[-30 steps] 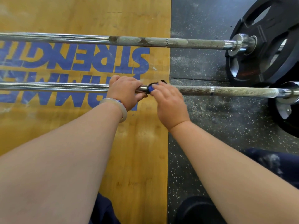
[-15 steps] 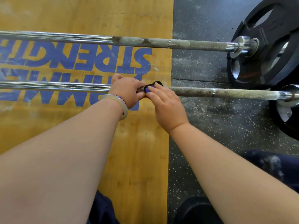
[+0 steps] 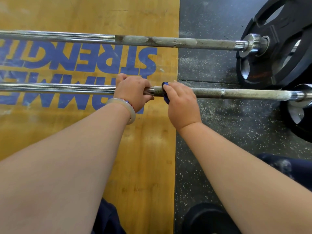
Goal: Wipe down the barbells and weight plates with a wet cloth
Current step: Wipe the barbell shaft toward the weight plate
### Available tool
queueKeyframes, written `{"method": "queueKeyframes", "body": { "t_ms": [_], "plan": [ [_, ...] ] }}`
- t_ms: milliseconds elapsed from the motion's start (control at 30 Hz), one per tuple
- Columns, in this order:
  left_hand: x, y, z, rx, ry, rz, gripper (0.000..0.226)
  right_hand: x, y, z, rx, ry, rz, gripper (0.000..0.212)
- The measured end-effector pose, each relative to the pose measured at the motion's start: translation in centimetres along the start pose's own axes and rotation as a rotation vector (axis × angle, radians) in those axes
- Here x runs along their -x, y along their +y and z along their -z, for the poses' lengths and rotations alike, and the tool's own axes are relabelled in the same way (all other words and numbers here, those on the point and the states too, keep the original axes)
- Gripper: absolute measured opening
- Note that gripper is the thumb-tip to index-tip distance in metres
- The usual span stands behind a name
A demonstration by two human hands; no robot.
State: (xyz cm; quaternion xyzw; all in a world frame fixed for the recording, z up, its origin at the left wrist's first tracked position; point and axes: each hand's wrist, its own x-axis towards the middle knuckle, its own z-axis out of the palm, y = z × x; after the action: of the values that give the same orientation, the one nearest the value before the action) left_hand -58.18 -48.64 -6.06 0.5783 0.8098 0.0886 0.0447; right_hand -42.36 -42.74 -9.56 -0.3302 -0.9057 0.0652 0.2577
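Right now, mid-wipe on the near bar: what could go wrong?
1. The small blue cloth barely shows under the right hand; it may slip, letting bare fingers scrape knurling on the near steel barbell.
2. The left hand grips the bar close beside it; a leftward stroke may knock knuckles.

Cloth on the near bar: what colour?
The cloth is blue, mostly hidden under the right hand; head view.

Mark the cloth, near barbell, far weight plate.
cloth (image 3: 165,84): head view, blue top fold.
near barbell (image 3: 236,93): head view, knurled shaft.
far weight plate (image 3: 266,70): head view, black face.
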Motion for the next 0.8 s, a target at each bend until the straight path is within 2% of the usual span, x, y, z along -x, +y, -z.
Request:
{"method": "queueKeyframes", "body": {
  "t_ms": [67,200,433,600,700,800],
  "plan": [
    [0.0,0.0,0.0,-0.001,0.018,-0.005,0.021,-0.3,-0.9,-0.2,-0.027,0.014,0.001,0.029],
    [0.1,-0.1,0.0,-0.003,0.041,-0.021,0.022,-0.8,-2.7,-0.8,-0.084,-0.059,0.134,0.041],
    [0.0,-0.1,-0.1,-0.048,-0.007,-0.027,0.025,1.4,1.1,0.1,0.085,0.013,0.188,0.040],
    [0.1,-0.1,0.0,-0.034,0.014,-0.028,0.025,0.0,-1.3,-0.6,0.023,-0.075,0.217,0.042],
    [0.0,-0.3,0.2,-0.040,-0.016,-0.047,0.023,0.1,0.8,-0.1,0.050,-0.127,0.314,0.043],
    [-0.2,-0.2,0.3,-0.065,-0.073,-0.051,0.021,0.5,2.1,0.2,0.090,-0.092,0.320,0.041]
  ]
}}
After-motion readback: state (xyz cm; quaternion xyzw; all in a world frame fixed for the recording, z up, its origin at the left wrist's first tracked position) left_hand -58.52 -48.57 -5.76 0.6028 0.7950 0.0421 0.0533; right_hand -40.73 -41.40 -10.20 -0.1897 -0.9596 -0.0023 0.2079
